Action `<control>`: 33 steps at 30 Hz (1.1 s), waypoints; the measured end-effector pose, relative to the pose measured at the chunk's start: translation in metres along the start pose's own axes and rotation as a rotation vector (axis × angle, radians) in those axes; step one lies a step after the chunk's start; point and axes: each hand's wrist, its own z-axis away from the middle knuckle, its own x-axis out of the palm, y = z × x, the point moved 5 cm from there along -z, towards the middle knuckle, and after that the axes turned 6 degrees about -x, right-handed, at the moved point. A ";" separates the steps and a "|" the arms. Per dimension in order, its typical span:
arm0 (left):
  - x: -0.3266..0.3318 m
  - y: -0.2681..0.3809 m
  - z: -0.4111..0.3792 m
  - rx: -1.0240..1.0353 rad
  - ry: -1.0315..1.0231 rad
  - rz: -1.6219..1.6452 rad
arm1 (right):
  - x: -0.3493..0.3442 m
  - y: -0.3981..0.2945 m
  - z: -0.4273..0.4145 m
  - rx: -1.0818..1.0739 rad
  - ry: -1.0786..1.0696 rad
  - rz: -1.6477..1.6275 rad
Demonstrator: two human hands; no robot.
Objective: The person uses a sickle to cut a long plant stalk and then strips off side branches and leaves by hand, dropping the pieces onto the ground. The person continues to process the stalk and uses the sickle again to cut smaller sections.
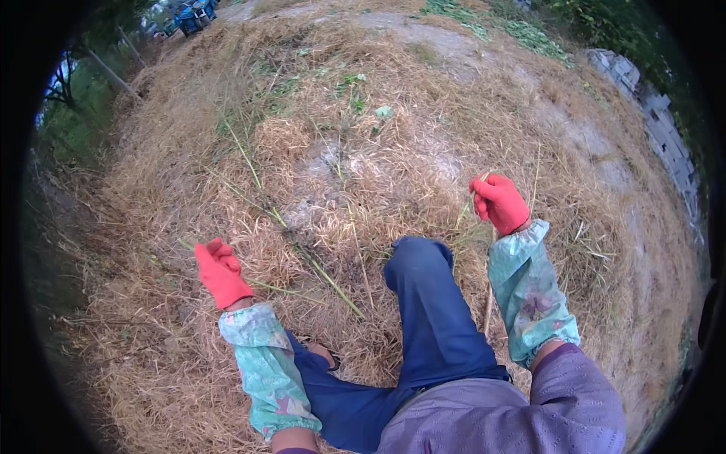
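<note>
My left hand [220, 273], in a red glove, is at the left with its fingers curled. A thin green stem [278, 288] runs through it, showing on both sides of the glove. At the right, my right hand [499, 203] wears a matching red glove and pinches a slender green stalk [466, 209]; part of the stalk is hidden by the fingers. Between the hands, a long green plant stem [323, 273] with dark, wispy side growth lies slantwise on the dry grass [363, 227]. A thinner pale stalk [360, 255] lies to its right.
My bent knee [422, 261] in blue trousers rises between the hands. Stacked grey blocks [669, 130] line the right edge. Green leaves [454, 11] lie farther off, and a blue vehicle [193, 16] stands at the far left. Trees and poles [110, 71] border the left.
</note>
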 end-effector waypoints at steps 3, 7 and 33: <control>-0.006 0.015 0.005 0.059 0.036 -0.183 | -0.159 0.032 0.015 0.043 0.283 -0.072; 0.048 -0.028 0.028 0.102 -0.160 -0.497 | -0.441 0.036 0.155 0.446 0.832 1.804; 0.041 0.010 0.040 -0.069 -0.380 -0.041 | 0.349 0.041 -0.014 -0.540 -0.804 0.603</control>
